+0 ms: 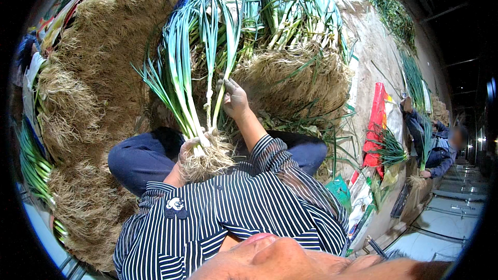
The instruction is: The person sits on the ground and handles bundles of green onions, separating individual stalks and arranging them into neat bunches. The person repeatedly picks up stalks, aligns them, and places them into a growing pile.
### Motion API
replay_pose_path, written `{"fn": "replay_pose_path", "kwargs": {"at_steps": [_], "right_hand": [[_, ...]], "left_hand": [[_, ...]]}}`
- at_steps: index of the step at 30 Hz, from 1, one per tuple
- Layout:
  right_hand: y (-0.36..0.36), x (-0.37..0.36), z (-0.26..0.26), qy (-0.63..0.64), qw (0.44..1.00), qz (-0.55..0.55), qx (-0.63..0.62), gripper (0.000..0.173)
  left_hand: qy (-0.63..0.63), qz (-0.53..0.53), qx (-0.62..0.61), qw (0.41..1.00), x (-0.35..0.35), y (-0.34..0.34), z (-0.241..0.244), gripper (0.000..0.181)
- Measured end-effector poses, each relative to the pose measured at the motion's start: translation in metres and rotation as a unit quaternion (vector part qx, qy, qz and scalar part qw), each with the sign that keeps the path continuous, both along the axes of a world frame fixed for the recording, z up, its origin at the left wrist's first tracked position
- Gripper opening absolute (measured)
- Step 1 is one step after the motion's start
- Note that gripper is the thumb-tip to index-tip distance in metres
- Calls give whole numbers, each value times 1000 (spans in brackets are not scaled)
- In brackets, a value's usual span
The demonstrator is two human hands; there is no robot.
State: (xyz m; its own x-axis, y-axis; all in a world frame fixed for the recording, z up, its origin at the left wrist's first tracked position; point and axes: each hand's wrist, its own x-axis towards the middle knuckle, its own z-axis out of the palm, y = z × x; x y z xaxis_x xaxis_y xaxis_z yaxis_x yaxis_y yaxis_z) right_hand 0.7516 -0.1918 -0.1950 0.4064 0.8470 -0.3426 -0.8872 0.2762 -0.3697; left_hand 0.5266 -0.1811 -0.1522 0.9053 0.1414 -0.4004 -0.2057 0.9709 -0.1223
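Note:
Gathered near my lap is a bunch of green onions [181, 97], with white stalks, long green leaves and a tangle of pale roots [206, 159]. My left hand [186, 149] is closed around its lower stalks, just above the roots; some fingers are hidden behind them. My right hand [234, 99], its fingers dusty with soil, pinches one stalk [220, 103] at the right side of the bunch. A thin, knobbly stalk [209, 99] stands between that one and the main group. Beyond my right hand lies a large pile of green onions [299, 27], roots towards me.
Masses of roots [74, 97] from heaped onions fill the left. At right are a red plastic bag [375, 124], a small onion bunch [389, 149] and a green bag [340, 192]. Farther right a seated person [441, 155] holds onions. Loose leaves litter the ground.

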Motion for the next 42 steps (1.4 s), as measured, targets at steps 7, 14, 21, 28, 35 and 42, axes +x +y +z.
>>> {"fn": "replay_pose_path", "kwargs": {"at_steps": [7, 14, 21, 28, 35, 42], "right_hand": [[-63, -66, 30, -333, 906, 205, -165, 25], [6, -61, 41, -708, 577, 282, -292, 39], [14, -65, 35, -669, 604, 305, -309, 39], [6, -64, 24, -644, 686, 210, -264, 37], [-6, -65, 7, -608, 714, 182, -296, 41], [48, -28, -20, -527, 767, 117, -347, 49]], "left_hand": [[41, 32, 113, 992, -12, -2, -24, 38], [84, 50, 140, 985, -21, -5, -63, 36], [109, 27, 121, 986, -17, 0, -42, 34], [118, 26, 111, 986, -20, -2, -51, 33], [119, 21, 104, 987, -18, -2, -56, 32], [94, 5, 83, 992, -12, -4, -33, 35]]}}
